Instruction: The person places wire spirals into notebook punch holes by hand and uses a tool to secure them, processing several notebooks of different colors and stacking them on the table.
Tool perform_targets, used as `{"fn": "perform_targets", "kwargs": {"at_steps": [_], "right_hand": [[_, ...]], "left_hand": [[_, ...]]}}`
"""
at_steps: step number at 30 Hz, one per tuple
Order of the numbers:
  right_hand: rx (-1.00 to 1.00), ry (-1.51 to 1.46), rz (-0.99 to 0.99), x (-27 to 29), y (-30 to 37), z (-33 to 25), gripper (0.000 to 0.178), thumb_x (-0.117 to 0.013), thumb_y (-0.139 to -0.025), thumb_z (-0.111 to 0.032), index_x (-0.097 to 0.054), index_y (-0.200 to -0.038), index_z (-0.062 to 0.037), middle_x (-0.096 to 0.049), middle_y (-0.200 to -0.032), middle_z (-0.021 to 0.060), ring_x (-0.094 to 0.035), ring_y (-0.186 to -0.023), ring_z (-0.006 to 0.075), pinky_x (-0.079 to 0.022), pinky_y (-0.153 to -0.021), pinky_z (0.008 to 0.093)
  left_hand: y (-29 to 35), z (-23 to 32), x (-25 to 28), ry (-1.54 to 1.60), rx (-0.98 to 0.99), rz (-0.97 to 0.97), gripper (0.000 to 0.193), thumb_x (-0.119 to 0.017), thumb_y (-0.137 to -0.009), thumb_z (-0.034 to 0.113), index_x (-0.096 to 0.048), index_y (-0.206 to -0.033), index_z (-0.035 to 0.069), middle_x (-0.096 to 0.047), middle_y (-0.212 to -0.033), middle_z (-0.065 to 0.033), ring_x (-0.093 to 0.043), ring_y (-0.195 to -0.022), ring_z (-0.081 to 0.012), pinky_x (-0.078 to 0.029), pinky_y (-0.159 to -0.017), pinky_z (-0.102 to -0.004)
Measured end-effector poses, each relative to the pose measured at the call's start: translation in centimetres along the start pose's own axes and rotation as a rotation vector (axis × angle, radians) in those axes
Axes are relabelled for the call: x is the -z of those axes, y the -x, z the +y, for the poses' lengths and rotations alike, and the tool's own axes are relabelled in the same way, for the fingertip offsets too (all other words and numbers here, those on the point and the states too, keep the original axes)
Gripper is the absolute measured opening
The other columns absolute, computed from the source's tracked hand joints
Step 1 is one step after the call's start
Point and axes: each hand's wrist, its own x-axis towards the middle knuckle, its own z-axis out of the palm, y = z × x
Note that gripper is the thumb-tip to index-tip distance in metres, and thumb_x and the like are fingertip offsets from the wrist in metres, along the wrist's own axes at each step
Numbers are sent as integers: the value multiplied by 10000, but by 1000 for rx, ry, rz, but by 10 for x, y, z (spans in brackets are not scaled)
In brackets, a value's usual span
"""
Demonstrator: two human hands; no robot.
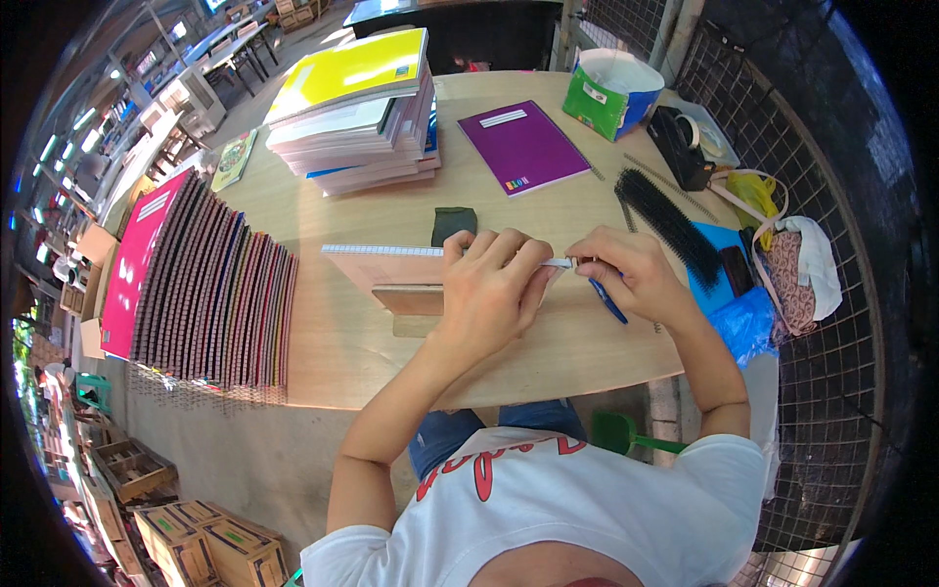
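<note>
A notebook with a brown back cover [391, 269] lies on the round wooden table [342, 362], its white spiral edge facing away from me. My left hand [492, 284] presses down on its right end, fingers curled over the spiral. My right hand [626, 274] grips a blue-handled tool [606, 298] and pinches the spiral's end where it sticks out past the cover. A small wooden block [416, 303] sits under the notebook.
A fanned row of spiral notebooks [210, 293] lies at the left. A stack of notebooks [357, 112] topped with a yellow one stands at the back, beside a purple notebook [523, 147]. Black binding combs [670, 225], a green-blue bag [606, 93] and a tape dispenser [680, 147] lie at the right.
</note>
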Motion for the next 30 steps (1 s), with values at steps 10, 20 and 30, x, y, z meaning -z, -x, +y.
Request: {"fn": "perform_targets", "kwargs": {"at_steps": [10,20,30], "right_hand": [[96,8,145,-8,-2,-1,136,-720,-762,5,-639,-869,-17,-610,-819,111,-601,-783,291,-472,-662,377],[339,408,251,-19,6,13,225,-686,-693,1,-647,-914,-23,-617,-912,88,-595,-775,263,-475,-649,360],[185,132,359,-29,10,11,233,-693,-691,63,-657,-907,-16,-629,-850,91,-607,-740,246,-475,-593,309]], "left_hand": [[-3,-1,-1,-12,-16,35,143,-729,-797,195,-644,-893,133,-628,-850,8,-579,-795,-213,-362,-748,-384],[-2,2,-8,-49,-5,75,137,-725,-793,173,-643,-896,134,-625,-842,6,-577,-792,-217,-357,-773,-401],[-3,2,-6,-62,-16,52,163,-728,-799,195,-646,-933,151,-636,-884,18,-582,-819,-203,-360,-776,-399]]}}
